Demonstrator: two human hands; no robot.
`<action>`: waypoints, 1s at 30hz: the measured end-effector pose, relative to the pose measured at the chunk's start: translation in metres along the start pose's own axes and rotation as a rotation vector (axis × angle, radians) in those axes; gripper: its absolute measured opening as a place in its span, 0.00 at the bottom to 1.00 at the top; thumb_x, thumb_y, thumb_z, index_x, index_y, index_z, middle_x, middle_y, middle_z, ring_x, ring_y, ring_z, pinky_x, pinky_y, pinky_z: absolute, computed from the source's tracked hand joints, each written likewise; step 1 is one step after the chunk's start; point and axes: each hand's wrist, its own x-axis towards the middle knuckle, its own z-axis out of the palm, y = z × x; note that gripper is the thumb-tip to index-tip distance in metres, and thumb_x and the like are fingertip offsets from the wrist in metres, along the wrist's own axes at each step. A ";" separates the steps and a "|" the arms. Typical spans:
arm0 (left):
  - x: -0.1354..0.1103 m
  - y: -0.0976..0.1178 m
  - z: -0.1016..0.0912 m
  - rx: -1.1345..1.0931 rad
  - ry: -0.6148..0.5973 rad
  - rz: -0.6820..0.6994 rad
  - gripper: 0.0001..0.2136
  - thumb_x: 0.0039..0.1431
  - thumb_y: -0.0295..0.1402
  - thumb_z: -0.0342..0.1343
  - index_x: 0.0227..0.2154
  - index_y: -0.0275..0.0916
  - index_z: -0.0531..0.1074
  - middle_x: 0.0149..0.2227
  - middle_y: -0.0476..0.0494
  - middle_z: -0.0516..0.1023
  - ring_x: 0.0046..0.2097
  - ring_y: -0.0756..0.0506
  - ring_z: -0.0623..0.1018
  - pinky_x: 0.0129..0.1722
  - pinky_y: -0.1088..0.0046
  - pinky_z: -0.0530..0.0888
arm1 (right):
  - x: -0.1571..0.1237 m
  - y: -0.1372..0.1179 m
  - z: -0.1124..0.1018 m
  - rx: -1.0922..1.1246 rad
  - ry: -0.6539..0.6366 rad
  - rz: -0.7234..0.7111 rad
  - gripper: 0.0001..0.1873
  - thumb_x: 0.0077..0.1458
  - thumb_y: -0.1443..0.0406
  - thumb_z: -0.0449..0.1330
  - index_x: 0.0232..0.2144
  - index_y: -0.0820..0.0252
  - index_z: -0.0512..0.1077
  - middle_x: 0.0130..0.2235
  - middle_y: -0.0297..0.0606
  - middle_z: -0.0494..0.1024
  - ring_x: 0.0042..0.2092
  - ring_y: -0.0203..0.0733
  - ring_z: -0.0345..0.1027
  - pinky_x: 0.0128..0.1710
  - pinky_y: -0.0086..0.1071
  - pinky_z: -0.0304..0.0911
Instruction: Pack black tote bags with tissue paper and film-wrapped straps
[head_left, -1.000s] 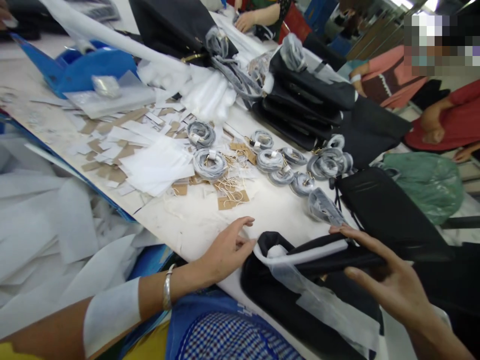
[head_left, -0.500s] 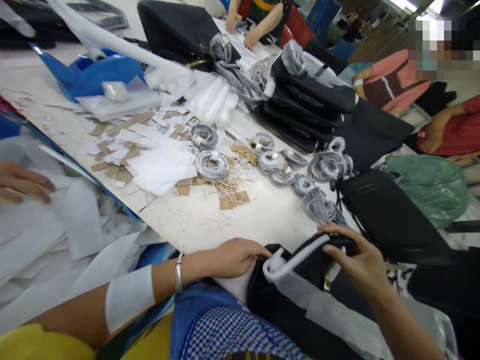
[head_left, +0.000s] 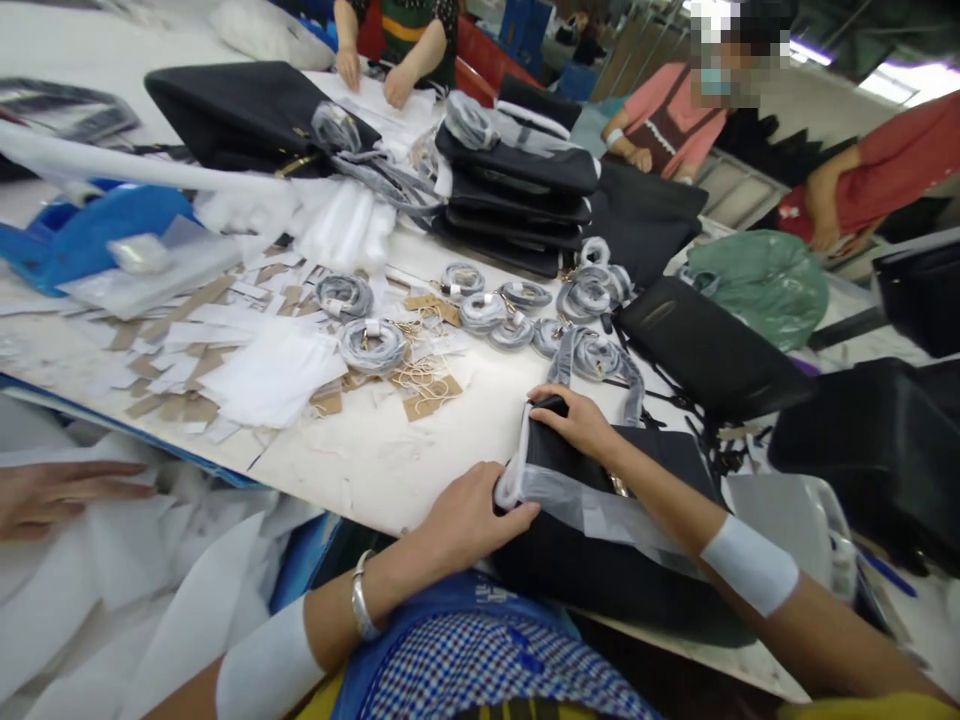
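- Across worktop (head_left: 352,465): coiled straps (head_left: 484,312), grouped perhaps for easy reach.
- At near edge: black bag (head_left: 600,580).
- Left hand (head_left: 472,515), right hand (head_left: 574,420): grip closed about bag's end, seemingly to keep white padding (head_left: 523,450) in place.

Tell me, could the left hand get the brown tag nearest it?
Probably yes: the tag looks close, and only white tabletop lies between it and the left hand. That hand would just have to leave the black bag.
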 end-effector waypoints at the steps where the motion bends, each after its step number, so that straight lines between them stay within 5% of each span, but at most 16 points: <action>1: -0.001 0.000 0.003 0.018 0.003 0.007 0.21 0.58 0.51 0.54 0.42 0.38 0.73 0.39 0.41 0.77 0.41 0.39 0.76 0.41 0.65 0.69 | -0.004 -0.005 -0.006 -0.014 0.015 -0.009 0.23 0.54 0.56 0.64 0.51 0.55 0.72 0.49 0.39 0.78 0.51 0.49 0.71 0.57 0.43 0.62; 4: 0.001 -0.003 0.005 0.036 -0.007 0.016 0.19 0.59 0.49 0.54 0.41 0.38 0.74 0.39 0.41 0.78 0.41 0.39 0.76 0.41 0.66 0.69 | -0.033 -0.024 -0.034 -0.148 0.148 -0.062 0.33 0.57 0.56 0.62 0.62 0.57 0.61 0.59 0.43 0.70 0.59 0.50 0.65 0.62 0.45 0.57; 9: 0.007 -0.009 0.002 0.050 -0.016 0.029 0.22 0.60 0.53 0.50 0.36 0.38 0.77 0.34 0.42 0.78 0.37 0.40 0.75 0.39 0.67 0.68 | -0.146 -0.026 -0.076 -0.417 0.389 0.001 0.18 0.64 0.57 0.55 0.53 0.54 0.72 0.57 0.40 0.73 0.59 0.48 0.65 0.62 0.44 0.57; 13: 0.006 -0.009 0.005 0.059 0.017 0.091 0.23 0.60 0.53 0.49 0.37 0.38 0.77 0.37 0.41 0.79 0.41 0.39 0.76 0.43 0.66 0.69 | -0.254 0.023 -0.065 -0.466 0.705 0.313 0.23 0.63 0.52 0.53 0.51 0.59 0.73 0.54 0.47 0.75 0.56 0.54 0.68 0.58 0.51 0.62; 16: 0.008 -0.010 0.004 0.012 0.016 0.056 0.25 0.58 0.54 0.51 0.44 0.39 0.77 0.45 0.41 0.80 0.46 0.37 0.77 0.50 0.64 0.70 | -0.302 0.047 -0.035 -0.346 0.771 0.529 0.25 0.63 0.50 0.53 0.53 0.59 0.72 0.51 0.47 0.77 0.50 0.53 0.74 0.53 0.50 0.68; 20: 0.021 -0.021 -0.011 0.037 -0.003 0.010 0.27 0.55 0.56 0.53 0.48 0.42 0.76 0.49 0.45 0.80 0.54 0.34 0.74 0.59 0.58 0.66 | -0.304 0.033 0.013 -0.264 0.890 0.544 0.24 0.62 0.54 0.58 0.55 0.58 0.70 0.52 0.48 0.76 0.52 0.53 0.72 0.56 0.51 0.66; 23: 0.039 -0.036 -0.031 0.081 0.137 -0.057 0.29 0.53 0.56 0.54 0.49 0.39 0.75 0.54 0.42 0.77 0.61 0.32 0.69 0.64 0.52 0.60 | -0.285 0.010 0.046 -0.189 1.013 0.426 0.24 0.62 0.59 0.59 0.59 0.57 0.67 0.57 0.48 0.72 0.59 0.54 0.65 0.60 0.52 0.61; 26: 0.053 -0.048 -0.044 0.136 0.324 -0.065 0.33 0.56 0.56 0.49 0.56 0.36 0.70 0.61 0.39 0.69 0.65 0.32 0.62 0.67 0.52 0.55 | -0.277 -0.004 0.075 -0.058 0.998 0.275 0.27 0.63 0.63 0.58 0.63 0.51 0.62 0.63 0.42 0.66 0.63 0.51 0.59 0.63 0.50 0.59; 30: 0.054 -0.049 -0.043 0.258 0.412 -0.104 0.37 0.62 0.56 0.40 0.62 0.30 0.62 0.66 0.34 0.60 0.68 0.36 0.58 0.68 0.60 0.50 | -0.293 -0.002 0.095 0.060 1.099 0.261 0.28 0.62 0.64 0.60 0.63 0.47 0.62 0.59 0.40 0.70 0.61 0.51 0.63 0.62 0.50 0.62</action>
